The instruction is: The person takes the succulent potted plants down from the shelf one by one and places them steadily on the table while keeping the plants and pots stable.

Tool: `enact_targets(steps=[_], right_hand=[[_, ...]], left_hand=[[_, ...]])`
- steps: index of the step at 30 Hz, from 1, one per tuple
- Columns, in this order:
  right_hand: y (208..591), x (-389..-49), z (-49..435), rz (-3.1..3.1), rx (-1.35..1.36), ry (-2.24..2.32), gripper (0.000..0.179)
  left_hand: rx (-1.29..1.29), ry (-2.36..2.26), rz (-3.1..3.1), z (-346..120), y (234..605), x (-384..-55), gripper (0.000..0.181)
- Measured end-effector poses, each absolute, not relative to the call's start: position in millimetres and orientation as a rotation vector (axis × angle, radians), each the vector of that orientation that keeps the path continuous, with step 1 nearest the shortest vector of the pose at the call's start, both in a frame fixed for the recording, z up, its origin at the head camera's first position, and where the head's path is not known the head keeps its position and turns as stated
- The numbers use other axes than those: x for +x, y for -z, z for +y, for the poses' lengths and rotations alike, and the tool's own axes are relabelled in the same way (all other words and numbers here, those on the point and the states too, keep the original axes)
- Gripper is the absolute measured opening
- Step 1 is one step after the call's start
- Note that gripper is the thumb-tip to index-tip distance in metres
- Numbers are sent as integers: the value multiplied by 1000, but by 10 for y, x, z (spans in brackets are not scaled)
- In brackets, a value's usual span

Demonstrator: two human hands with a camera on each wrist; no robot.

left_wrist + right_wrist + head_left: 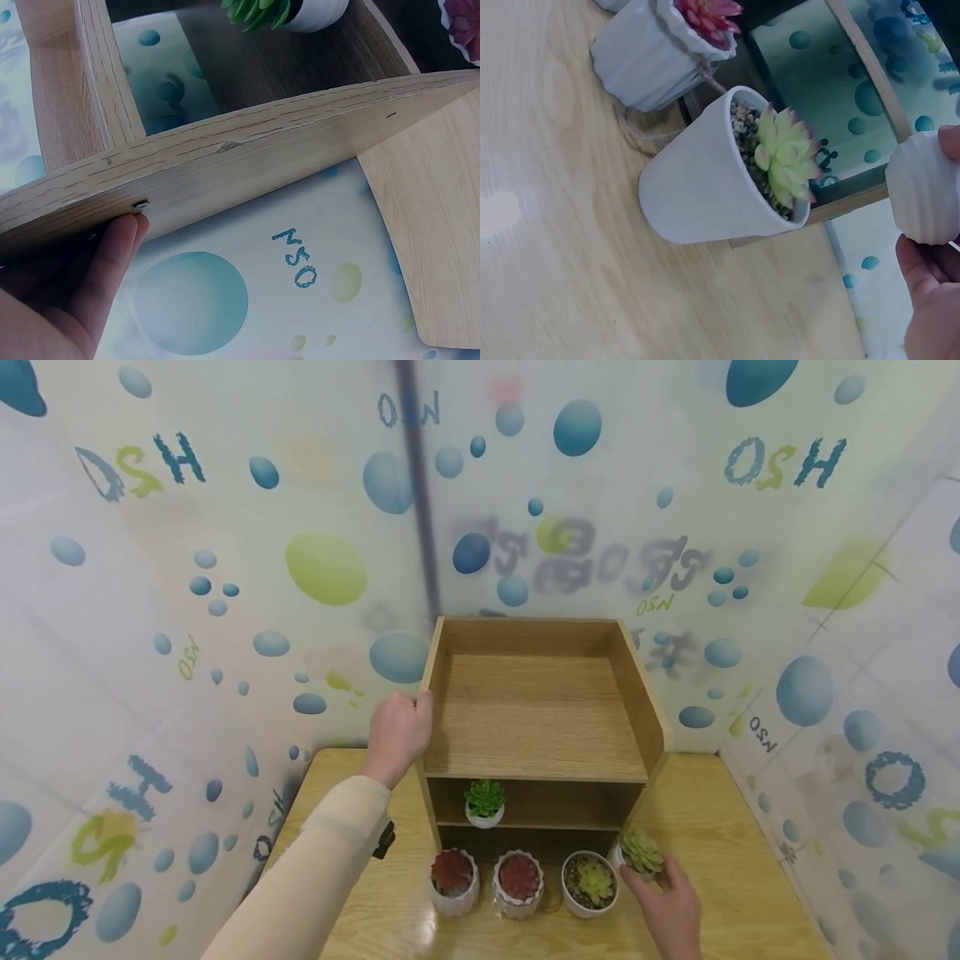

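Observation:
My left hand (400,735) grips the upper left side panel of a wooden shelf (536,718). In the left wrist view, fingertips (129,229) press on the outer face of that panel. With my right hand (670,906) I hold a pale green potted succulent (641,852) beside the shelf's lower right corner. Its ribbed white pot (924,187) is between thumb and fingers in the right wrist view, raised off the table. A bright green potted succulent (484,800) stands on the middle level, toward the left.
Before the shelf stand two red potted succulents (453,878) and a white pot with a yellow-green succulent (590,885). The shelf stands on a light wood table (360,910). Patterned curtains (322,485) surround the table at the back and sides.

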State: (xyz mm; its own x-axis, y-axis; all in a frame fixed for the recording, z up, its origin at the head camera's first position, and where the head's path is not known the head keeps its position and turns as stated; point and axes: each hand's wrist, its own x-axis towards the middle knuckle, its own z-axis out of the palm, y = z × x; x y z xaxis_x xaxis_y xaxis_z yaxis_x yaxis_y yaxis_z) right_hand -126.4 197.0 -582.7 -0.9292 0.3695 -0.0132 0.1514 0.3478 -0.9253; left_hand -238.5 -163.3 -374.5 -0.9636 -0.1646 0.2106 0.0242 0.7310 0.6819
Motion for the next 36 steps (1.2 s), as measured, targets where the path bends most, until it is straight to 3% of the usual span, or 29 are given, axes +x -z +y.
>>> enact_targets(steps=[27, 36], right_hand=[[6193, -1284, 2159, -2629, -522, -1456, 66], [6346, -1301, 2222, -2754, -618, -1433, 78]], left_hand=[[105, 1056, -2658, -1623, 3781, -2411, 60], [102, 1057, -2671, -1620, 3769, -2407, 60]])
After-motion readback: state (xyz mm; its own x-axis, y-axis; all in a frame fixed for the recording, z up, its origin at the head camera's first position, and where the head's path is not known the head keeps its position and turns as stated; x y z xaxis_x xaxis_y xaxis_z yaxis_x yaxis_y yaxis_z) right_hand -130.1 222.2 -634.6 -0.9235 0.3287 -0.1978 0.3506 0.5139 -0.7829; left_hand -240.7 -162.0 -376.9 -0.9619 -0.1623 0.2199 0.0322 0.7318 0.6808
